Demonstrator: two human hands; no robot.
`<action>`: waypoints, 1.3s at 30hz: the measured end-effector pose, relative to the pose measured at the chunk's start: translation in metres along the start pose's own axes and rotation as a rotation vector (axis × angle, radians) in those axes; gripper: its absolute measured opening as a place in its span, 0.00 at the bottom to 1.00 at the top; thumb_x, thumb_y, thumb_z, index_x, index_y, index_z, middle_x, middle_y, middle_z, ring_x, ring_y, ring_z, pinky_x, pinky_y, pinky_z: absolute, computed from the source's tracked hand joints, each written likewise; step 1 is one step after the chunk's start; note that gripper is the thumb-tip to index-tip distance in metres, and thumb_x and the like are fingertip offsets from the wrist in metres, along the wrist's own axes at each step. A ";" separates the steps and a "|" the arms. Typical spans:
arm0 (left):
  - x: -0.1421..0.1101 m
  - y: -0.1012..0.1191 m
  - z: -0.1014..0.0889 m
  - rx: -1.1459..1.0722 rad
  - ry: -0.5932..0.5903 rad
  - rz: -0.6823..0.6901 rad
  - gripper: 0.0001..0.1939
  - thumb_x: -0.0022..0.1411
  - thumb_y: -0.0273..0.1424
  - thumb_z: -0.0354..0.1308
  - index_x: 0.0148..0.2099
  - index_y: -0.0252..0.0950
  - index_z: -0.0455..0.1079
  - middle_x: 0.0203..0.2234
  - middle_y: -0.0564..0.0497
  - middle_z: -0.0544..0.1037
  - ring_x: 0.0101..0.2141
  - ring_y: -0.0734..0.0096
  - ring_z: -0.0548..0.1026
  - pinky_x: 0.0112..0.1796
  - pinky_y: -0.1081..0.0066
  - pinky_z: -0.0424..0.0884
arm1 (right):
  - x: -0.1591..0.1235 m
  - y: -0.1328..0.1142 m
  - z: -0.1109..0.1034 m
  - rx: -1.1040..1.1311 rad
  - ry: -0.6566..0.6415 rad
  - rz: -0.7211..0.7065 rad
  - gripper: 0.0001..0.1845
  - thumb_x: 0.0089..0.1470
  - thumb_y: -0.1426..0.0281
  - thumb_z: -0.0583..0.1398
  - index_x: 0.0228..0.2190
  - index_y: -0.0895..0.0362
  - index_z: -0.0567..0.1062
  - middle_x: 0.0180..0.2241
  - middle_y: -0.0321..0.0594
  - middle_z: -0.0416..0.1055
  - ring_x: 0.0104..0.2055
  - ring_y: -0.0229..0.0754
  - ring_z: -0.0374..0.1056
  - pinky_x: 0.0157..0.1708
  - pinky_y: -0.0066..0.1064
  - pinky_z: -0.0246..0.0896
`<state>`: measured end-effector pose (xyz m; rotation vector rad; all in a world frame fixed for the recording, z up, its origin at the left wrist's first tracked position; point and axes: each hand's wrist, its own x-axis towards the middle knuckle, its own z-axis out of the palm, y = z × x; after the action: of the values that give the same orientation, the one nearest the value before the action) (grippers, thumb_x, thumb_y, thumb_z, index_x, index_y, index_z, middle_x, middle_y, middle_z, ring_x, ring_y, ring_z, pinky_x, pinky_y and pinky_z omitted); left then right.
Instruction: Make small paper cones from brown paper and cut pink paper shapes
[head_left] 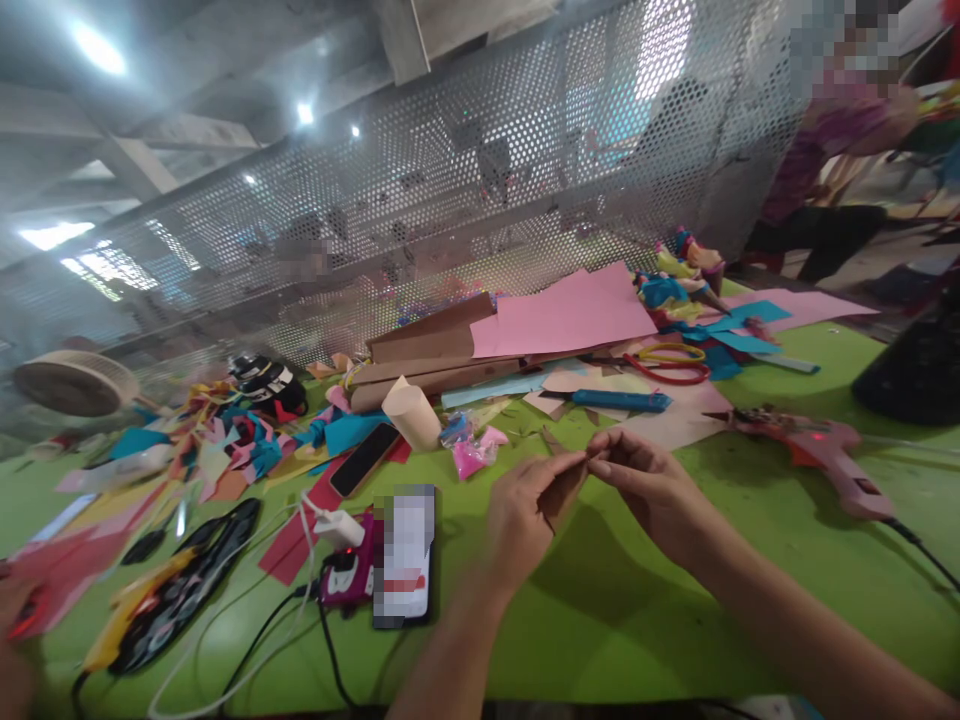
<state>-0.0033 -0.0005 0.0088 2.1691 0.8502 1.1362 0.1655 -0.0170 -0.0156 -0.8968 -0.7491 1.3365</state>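
Observation:
Over the green table (600,640), my left hand (525,510) is closed on a small folded piece of brown paper (564,492). My right hand (652,490) meets it, its thumb and fingertips pinching the paper's upper edge. Most of the paper is hidden by the fingers. Just behind my hands lies a blue utility knife (622,401). A pink glue gun (832,455), its red light on, rests to the right. Left of my hands are a lit phone (420,560) and small plastic bags (472,452) with pink and blue bits.
A purple power strip (358,570) trails cables at front left, near a yellow glue gun (142,590). Pink sheets (570,312), a paper roll (412,415) and scissors (675,360) lie behind. Another person's hand (19,610) shows at the left edge. A perforated metal screen (450,210) backs the table.

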 end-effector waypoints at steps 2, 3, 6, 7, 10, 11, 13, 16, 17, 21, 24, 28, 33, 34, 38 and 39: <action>-0.001 -0.001 0.001 -0.013 0.007 -0.001 0.13 0.70 0.32 0.57 0.53 0.38 0.78 0.39 0.44 0.84 0.38 0.63 0.81 0.41 0.66 0.77 | 0.000 -0.002 0.001 -0.015 0.011 -0.015 0.21 0.34 0.57 0.77 0.29 0.52 0.78 0.28 0.35 0.72 0.33 0.41 0.68 0.36 0.33 0.64; -0.001 -0.002 0.002 -0.023 0.011 0.002 0.13 0.70 0.32 0.58 0.53 0.38 0.78 0.39 0.44 0.84 0.38 0.63 0.81 0.40 0.66 0.77 | -0.001 -0.002 0.002 -0.022 0.013 -0.019 0.21 0.34 0.57 0.77 0.29 0.52 0.78 0.28 0.35 0.72 0.33 0.41 0.67 0.36 0.33 0.64; -0.002 -0.004 0.004 -0.058 0.027 0.014 0.12 0.69 0.31 0.59 0.52 0.38 0.78 0.39 0.44 0.84 0.38 0.63 0.81 0.40 0.67 0.76 | -0.001 -0.003 0.002 -0.025 0.009 -0.020 0.21 0.34 0.56 0.77 0.28 0.52 0.78 0.27 0.35 0.72 0.32 0.41 0.67 0.35 0.33 0.64; -0.002 -0.004 0.004 -0.068 0.033 0.015 0.12 0.69 0.30 0.59 0.52 0.38 0.78 0.39 0.44 0.84 0.38 0.64 0.81 0.41 0.67 0.76 | -0.001 -0.003 0.003 -0.019 0.008 -0.017 0.21 0.34 0.57 0.77 0.28 0.52 0.78 0.27 0.35 0.72 0.32 0.41 0.67 0.35 0.33 0.64; -0.001 -0.004 0.005 -0.088 0.038 -0.004 0.11 0.68 0.30 0.60 0.51 0.38 0.78 0.40 0.44 0.84 0.39 0.64 0.81 0.41 0.67 0.76 | -0.002 -0.003 0.002 0.002 0.018 -0.014 0.21 0.33 0.58 0.77 0.27 0.52 0.78 0.28 0.35 0.73 0.32 0.41 0.67 0.36 0.33 0.63; -0.001 -0.004 0.005 -0.090 0.040 -0.009 0.11 0.68 0.30 0.60 0.51 0.38 0.78 0.40 0.44 0.84 0.39 0.64 0.81 0.41 0.67 0.76 | -0.002 -0.003 0.002 0.005 0.020 -0.016 0.20 0.33 0.58 0.77 0.27 0.52 0.78 0.28 0.35 0.73 0.32 0.41 0.67 0.36 0.33 0.63; -0.001 -0.004 0.005 -0.086 0.045 -0.009 0.11 0.68 0.30 0.60 0.51 0.38 0.78 0.40 0.44 0.84 0.39 0.64 0.81 0.41 0.67 0.76 | -0.001 -0.003 0.002 0.002 0.022 -0.021 0.20 0.34 0.58 0.77 0.27 0.52 0.78 0.28 0.35 0.73 0.33 0.41 0.67 0.36 0.33 0.63; -0.002 -0.004 0.005 -0.064 0.051 0.019 0.11 0.68 0.30 0.60 0.51 0.38 0.78 0.39 0.44 0.84 0.38 0.64 0.81 0.40 0.68 0.76 | -0.001 -0.002 0.001 -0.013 0.016 -0.024 0.19 0.35 0.59 0.76 0.27 0.52 0.78 0.28 0.35 0.72 0.33 0.41 0.66 0.36 0.33 0.62; -0.002 -0.004 0.005 -0.059 0.048 0.028 0.11 0.68 0.30 0.60 0.51 0.38 0.78 0.39 0.44 0.84 0.38 0.64 0.81 0.39 0.68 0.76 | -0.001 -0.001 0.001 -0.019 0.014 -0.027 0.18 0.36 0.58 0.76 0.27 0.52 0.78 0.28 0.35 0.72 0.33 0.41 0.66 0.36 0.33 0.62; -0.001 -0.004 0.006 -0.055 0.034 0.050 0.12 0.68 0.29 0.59 0.52 0.37 0.78 0.38 0.43 0.84 0.36 0.64 0.81 0.38 0.68 0.76 | -0.001 -0.001 0.000 -0.026 0.021 -0.039 0.18 0.36 0.58 0.76 0.27 0.52 0.77 0.27 0.34 0.71 0.32 0.41 0.65 0.36 0.33 0.61; -0.001 -0.004 0.007 -0.071 0.043 0.066 0.12 0.68 0.28 0.60 0.52 0.37 0.78 0.37 0.43 0.84 0.36 0.65 0.81 0.37 0.70 0.76 | -0.001 -0.001 0.000 -0.029 0.025 -0.042 0.19 0.35 0.58 0.76 0.26 0.52 0.77 0.26 0.34 0.71 0.32 0.40 0.65 0.35 0.33 0.60; -0.002 -0.006 0.007 -0.093 0.058 0.091 0.11 0.68 0.28 0.60 0.51 0.38 0.78 0.37 0.44 0.84 0.35 0.67 0.81 0.37 0.71 0.75 | -0.001 -0.002 0.001 -0.037 0.033 -0.055 0.20 0.34 0.56 0.77 0.25 0.53 0.78 0.26 0.35 0.71 0.31 0.41 0.65 0.34 0.33 0.61; -0.003 -0.011 0.008 -0.085 0.092 0.088 0.10 0.67 0.28 0.62 0.49 0.38 0.80 0.35 0.45 0.83 0.34 0.68 0.80 0.36 0.72 0.75 | -0.001 -0.003 0.002 -0.032 0.040 -0.030 0.21 0.31 0.56 0.78 0.25 0.53 0.78 0.25 0.34 0.71 0.30 0.39 0.65 0.33 0.32 0.61; -0.003 -0.011 0.008 -0.087 0.099 0.090 0.10 0.66 0.28 0.62 0.49 0.38 0.80 0.36 0.45 0.83 0.35 0.68 0.80 0.36 0.72 0.75 | -0.001 -0.003 0.002 -0.034 0.043 -0.029 0.21 0.31 0.56 0.78 0.24 0.53 0.78 0.25 0.34 0.71 0.30 0.39 0.65 0.33 0.32 0.61; 0.000 -0.007 0.007 -0.151 0.120 0.055 0.08 0.65 0.29 0.63 0.46 0.38 0.81 0.34 0.45 0.83 0.34 0.68 0.81 0.36 0.72 0.76 | -0.001 -0.002 0.000 -0.038 0.038 -0.023 0.20 0.31 0.56 0.78 0.24 0.52 0.79 0.25 0.35 0.74 0.30 0.40 0.67 0.33 0.33 0.63; 0.000 -0.006 0.007 -0.179 0.123 0.030 0.08 0.65 0.30 0.64 0.45 0.38 0.81 0.34 0.46 0.83 0.34 0.67 0.81 0.36 0.71 0.76 | -0.001 -0.002 -0.001 -0.040 0.033 -0.022 0.20 0.31 0.57 0.78 0.25 0.52 0.79 0.25 0.35 0.74 0.30 0.40 0.68 0.34 0.33 0.64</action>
<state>0.0008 0.0022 0.0013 1.9887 0.7390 1.3196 0.1670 -0.0176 -0.0138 -0.9375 -0.7605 1.2890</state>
